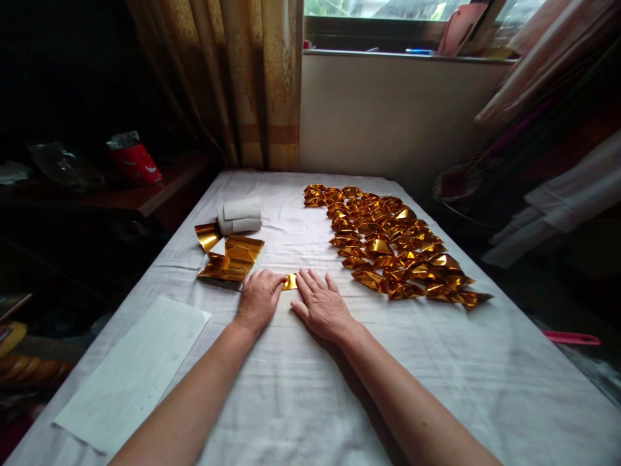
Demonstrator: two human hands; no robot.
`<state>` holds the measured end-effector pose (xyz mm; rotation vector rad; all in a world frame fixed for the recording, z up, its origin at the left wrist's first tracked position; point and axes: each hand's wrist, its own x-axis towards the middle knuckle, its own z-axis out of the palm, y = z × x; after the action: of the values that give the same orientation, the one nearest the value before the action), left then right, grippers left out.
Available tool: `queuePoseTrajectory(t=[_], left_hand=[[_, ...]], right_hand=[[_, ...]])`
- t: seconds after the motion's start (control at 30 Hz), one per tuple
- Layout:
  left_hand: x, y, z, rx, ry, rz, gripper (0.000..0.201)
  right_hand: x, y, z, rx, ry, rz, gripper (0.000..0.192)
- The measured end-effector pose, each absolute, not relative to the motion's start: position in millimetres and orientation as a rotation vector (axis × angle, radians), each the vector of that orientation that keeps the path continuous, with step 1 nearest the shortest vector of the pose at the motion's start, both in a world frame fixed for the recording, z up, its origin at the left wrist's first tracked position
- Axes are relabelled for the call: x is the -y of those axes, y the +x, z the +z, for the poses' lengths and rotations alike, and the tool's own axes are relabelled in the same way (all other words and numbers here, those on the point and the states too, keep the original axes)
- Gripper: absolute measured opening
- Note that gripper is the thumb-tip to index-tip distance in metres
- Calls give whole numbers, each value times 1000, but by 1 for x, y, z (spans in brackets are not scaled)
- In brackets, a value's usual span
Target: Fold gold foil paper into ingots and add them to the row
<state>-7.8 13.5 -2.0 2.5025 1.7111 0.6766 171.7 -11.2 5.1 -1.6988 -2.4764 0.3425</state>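
Between my hands on the cloth lies a small folded strip of gold foil paper (290, 282). My left hand (259, 298) is closed, with its fingers curled and the thumb side at the strip's left end. My right hand (324, 303) lies flat with its fingers stretched out, covering the strip's right part. Just beyond my left hand is a stack of gold foil sheets (235, 257), some curling up. To the right, several folded gold foil pieces (381, 247) with pointed ends sit in rows.
A white paper roll (240, 215) stands behind the gold sheets. At the left lies a pale paper sheet (133, 372) on the white cloth (301, 401). A side table (165, 194) holds a red container (134, 162). Clothes (572, 188) hang at the right, past the table's edge.
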Motion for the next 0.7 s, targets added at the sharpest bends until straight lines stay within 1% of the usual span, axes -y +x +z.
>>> queuePoseTrajectory(t=[0.17,0.43,0.7], left_hand=[[-13,-13,-4,-1652,2466,714,20],[-9,-20,-8,-1695,2414,726,23],[8,-19,-2,-1807,2461,636,31]], right_hand=[[18,175,8,2404,-1824,376,64],[22,171,12,2358,-1876,386,64],[25,170,7,2299,-1881,375,64]])
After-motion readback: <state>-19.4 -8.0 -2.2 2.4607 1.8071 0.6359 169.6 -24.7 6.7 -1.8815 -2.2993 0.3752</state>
